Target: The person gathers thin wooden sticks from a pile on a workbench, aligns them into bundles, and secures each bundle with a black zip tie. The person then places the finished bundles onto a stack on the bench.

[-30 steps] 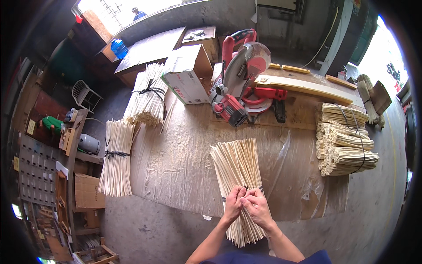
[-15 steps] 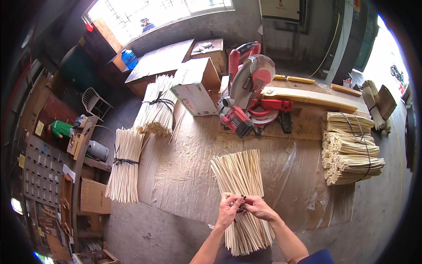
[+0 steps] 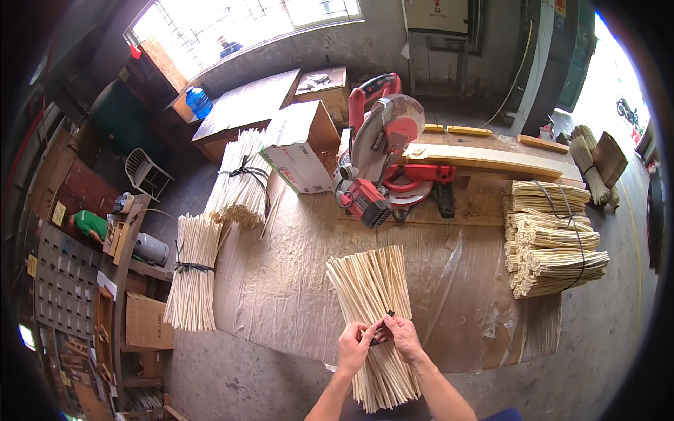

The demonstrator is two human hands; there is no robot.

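A bundle of thin pale sticks (image 3: 368, 281) lies at the table's near edge, its lower end jutting toward me. Round its middle passes a dark tie strip (image 3: 381, 335), mostly covered by my fingers. My left hand (image 3: 354, 346) pinches the strip from the left side of the bundle. Close beside it, my right hand (image 3: 404, 339) is closed on the strip too, and a short dark end sticks up by its fingertips. How the strip is joined under the fingers is hidden.
A red miter saw (image 3: 382, 154) stands beyond the bundle, beside an open carton (image 3: 302, 151). Tied stick bundles are at left (image 3: 193, 281) and back left (image 3: 239, 179); a stacked, strapped bundle (image 3: 554, 242) is at right. A person in a green shirt (image 3: 91, 224) is far left.
My hands have drawn slightly apart, the right one turning more upright, both still at the dark strip. The whole view has shifted a little, so the surroundings appear moved left.
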